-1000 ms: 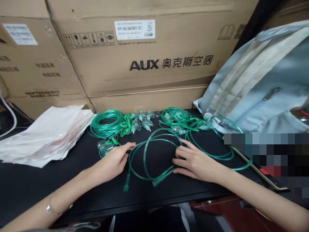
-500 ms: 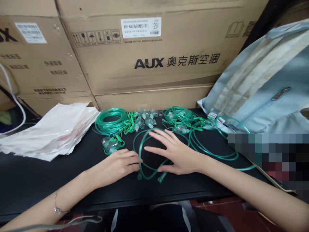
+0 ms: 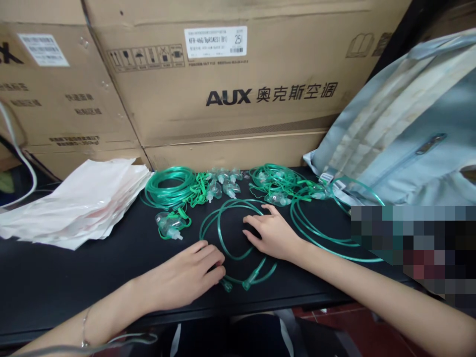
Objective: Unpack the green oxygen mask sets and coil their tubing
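Note:
A length of green oxygen tubing lies in loose loops on the black table in front of me. My left hand is closed on the tubing near one end, and a green connector pokes out past the fingertips. Over the right side of the loops is my right hand, its fingers apart and slightly bent, the fingertips close to the tubing. The other end connector rests near the table's front edge. Left of the loops sits a clear oxygen mask with a green strap.
Behind lie a green tubing coil, several clear masks and another heap of tubing. White pouches are stacked at left. A large cardboard box stands at the back, a light-blue bag at right.
My right hand has moved slightly right and its fingers have drawn in. My left hand has come nearer the table's front edge. The tubing loops now lie wider and flatter.

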### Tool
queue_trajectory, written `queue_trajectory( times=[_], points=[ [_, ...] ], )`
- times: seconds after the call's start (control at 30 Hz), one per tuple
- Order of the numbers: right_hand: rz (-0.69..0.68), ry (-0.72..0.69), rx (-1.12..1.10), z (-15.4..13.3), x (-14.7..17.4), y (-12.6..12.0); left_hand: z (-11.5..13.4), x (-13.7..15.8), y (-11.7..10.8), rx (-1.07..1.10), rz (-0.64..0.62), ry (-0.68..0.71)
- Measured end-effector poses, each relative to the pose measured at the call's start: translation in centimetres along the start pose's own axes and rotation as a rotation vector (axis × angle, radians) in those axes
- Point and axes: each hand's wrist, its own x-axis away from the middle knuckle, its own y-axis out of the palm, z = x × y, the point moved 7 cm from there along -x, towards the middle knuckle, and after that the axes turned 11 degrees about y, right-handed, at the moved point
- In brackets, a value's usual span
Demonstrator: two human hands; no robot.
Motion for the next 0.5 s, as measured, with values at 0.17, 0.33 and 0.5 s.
queue_trajectory(
  times=[0.17, 0.33, 0.5],
  points=[
    [0.128, -0.125, -0.183, 0.0, 0.3, -4.1, -0.5, 0.7, -2.1, 0.068, 0.205, 0.030],
    [-0.143, -0.184, -0.330, 0.5, 0.2, -5.1, -1.3, 1.3, -7.5, 0.008, 0.689, -0.049],
    [-0.412, -0.283, -0.268, -0.1, 1.4, -3.9, -0.8, -2.6, -6.9, -0.053, 0.338, 0.088]
  ],
)
